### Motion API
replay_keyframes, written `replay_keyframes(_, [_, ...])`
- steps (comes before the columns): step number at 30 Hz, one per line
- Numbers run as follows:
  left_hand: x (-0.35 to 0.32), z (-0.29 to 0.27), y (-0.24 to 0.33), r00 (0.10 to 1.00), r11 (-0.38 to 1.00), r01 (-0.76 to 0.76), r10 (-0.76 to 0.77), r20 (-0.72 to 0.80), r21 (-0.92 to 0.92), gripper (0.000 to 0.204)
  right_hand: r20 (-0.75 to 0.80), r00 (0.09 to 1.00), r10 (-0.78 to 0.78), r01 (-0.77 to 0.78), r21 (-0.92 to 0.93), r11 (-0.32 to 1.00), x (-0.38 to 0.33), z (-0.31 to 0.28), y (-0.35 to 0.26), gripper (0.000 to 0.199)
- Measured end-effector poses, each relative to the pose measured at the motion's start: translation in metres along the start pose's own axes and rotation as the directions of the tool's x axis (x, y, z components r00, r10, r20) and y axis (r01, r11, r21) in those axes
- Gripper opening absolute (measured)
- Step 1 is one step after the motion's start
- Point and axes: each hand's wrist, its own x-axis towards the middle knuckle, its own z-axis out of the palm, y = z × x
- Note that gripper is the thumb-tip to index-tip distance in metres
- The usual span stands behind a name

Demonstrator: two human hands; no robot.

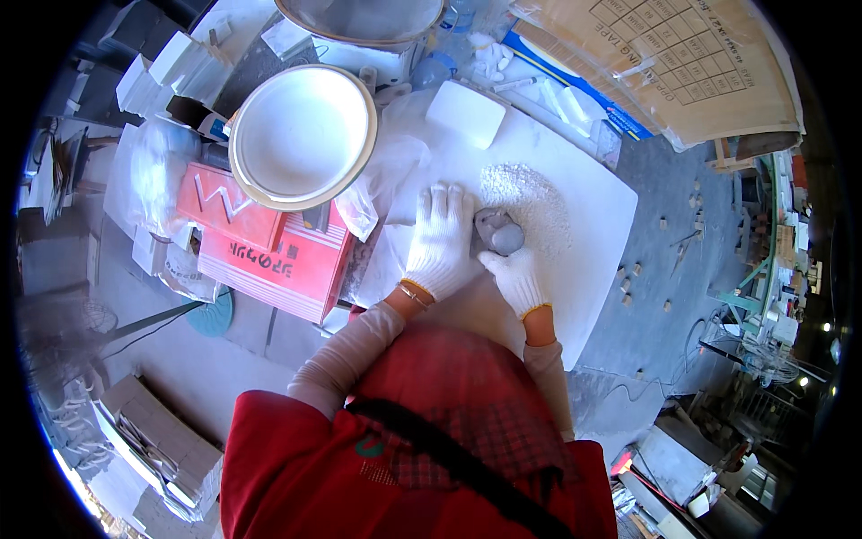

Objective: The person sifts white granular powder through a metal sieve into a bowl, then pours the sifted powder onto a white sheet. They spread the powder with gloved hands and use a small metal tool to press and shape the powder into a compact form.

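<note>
My left hand (442, 235), in a white knitted glove, lies flat on the white powdery board (584, 278), its fingers stretched out side by side and pointing away from me. Close to its right, a small grey lump (500, 232) with a rounded end rests at the board's middle. My right hand (518, 277), gloved the same way, reaches the lump from the near side. The thumb points left along it, and the other fingers appear curled against it, partly hidden. Beyond the lump spreads a patch of white crumbly powder (525, 190).
A white basin (303, 135) stands on the left, by red boxes (260, 260) and a clear plastic bag (395, 166). Behind the board's centre lies a white rectangular lid or slab (467, 112). A large cardboard box (664, 63) rises at the far right. Small bits litter the floor (646, 234).
</note>
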Motion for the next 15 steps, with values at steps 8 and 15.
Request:
replay_keyframes(8, [0.0, 0.002, 0.001, 0.998, 0.998, -0.003, -0.001, -0.062, -0.057, 0.075, -0.061, 0.998, -0.026, 0.056, 0.567, 0.822, -0.033, -0.028, -0.008, 0.023])
replay_keyframes(15, [0.003, -0.002, 0.003, 0.999, 0.998, -0.011, 0.008, -0.048, -0.064, 0.073, -0.157, 0.974, -0.166, 0.178, 0.07, 0.981, 0.029, 0.032, 0.045, 0.036])
